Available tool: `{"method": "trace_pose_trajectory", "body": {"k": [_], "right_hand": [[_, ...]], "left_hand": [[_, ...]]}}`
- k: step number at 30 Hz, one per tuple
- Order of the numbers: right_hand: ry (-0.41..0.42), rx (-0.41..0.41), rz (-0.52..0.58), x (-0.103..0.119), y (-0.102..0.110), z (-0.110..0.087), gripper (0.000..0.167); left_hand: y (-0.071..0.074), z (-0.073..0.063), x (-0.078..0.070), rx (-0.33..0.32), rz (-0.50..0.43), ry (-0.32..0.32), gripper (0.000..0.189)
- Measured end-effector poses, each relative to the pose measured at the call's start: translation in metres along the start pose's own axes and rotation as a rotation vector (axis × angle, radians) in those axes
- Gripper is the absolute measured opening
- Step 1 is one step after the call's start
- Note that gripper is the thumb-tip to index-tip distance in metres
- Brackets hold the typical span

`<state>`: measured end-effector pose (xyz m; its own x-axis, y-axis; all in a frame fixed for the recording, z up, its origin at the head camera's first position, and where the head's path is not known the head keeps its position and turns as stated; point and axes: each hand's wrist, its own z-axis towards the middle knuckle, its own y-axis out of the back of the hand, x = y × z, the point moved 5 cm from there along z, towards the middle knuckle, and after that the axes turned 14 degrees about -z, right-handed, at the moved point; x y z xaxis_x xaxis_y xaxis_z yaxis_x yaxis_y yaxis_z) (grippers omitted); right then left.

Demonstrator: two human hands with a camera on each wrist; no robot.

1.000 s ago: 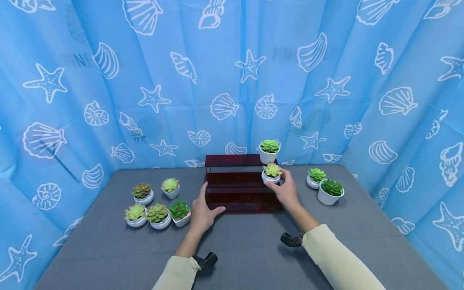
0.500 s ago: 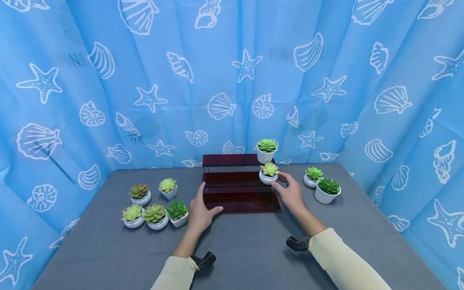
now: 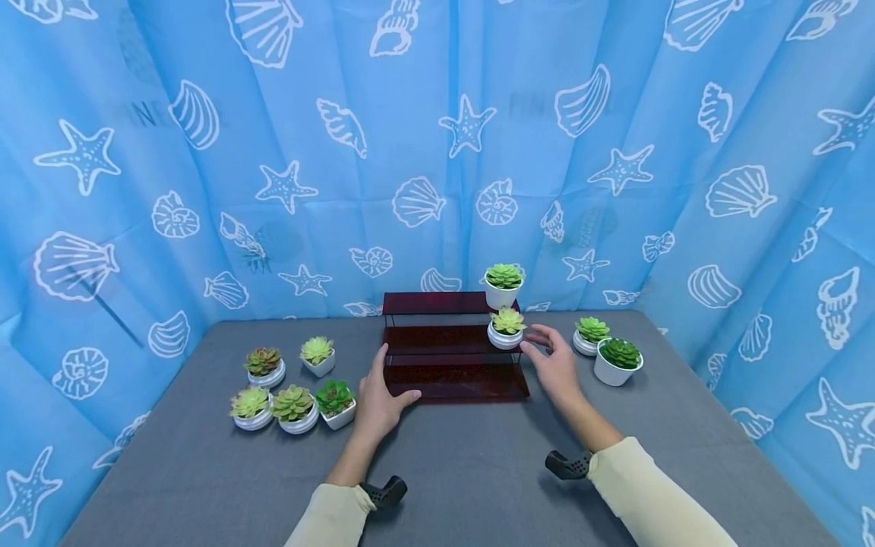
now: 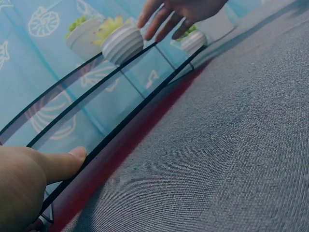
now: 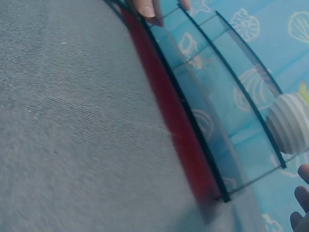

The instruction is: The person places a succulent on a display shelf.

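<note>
In the head view a three-tier dark red display rack (image 3: 454, 384) stands at the back of the table. My left hand (image 3: 377, 399) rests at its left end, fingers straight along the side and the thumb (image 4: 67, 164) against the front edge. A pale yellow-green succulent in a ribbed white pot (image 3: 506, 334) sits at the right end of the middle tier. Just right of that pot is my right hand (image 3: 555, 368), fingers loosely bent and apart from it, holding nothing. Behind it, a green succulent in a smooth white pot (image 3: 503, 295) stands on the top tier.
To the left on the grey tablecloth (image 3: 465, 471) are several potted succulents, among them a reddish one (image 3: 264, 365) and a dark green one (image 3: 336, 403). Two more, a light green one (image 3: 592, 330) and a dark green one (image 3: 618, 361), stand right. A blue seashell curtain (image 3: 437, 152) hangs behind.
My right hand has let go of the ribbed pot and drawn slightly right, leaving it on the middle tier. The left hand has stayed at the rack's left end.
</note>
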<state>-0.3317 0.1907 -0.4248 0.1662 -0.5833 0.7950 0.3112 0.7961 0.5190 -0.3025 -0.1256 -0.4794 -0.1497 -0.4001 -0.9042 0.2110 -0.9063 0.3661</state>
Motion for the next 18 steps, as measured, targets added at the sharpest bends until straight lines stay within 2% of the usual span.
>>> {"method": "trace_pose_trajectory", "body": {"k": [5,8,14,18], "right_hand": [[0.043,-0.076,-0.063,0.001,0.017,0.002,0.036],[0.08,-0.136,-0.146,-0.002,0.028,0.004,0.035],[0.203,-0.28,-0.331,-0.007,0.051,0.007,0.037],[0.289,-0.362,-0.406,-0.013,0.065,0.008,0.04]], "left_hand": [[0.001,0.001,0.001,0.002,0.001,-0.009,0.1],[0.001,0.0,0.0,0.002,-0.003,-0.009,0.1],[0.0,0.0,0.0,0.003,-0.005,0.002,0.099],[-0.001,0.001,0.0,0.003,-0.002,0.006,0.099]]}}
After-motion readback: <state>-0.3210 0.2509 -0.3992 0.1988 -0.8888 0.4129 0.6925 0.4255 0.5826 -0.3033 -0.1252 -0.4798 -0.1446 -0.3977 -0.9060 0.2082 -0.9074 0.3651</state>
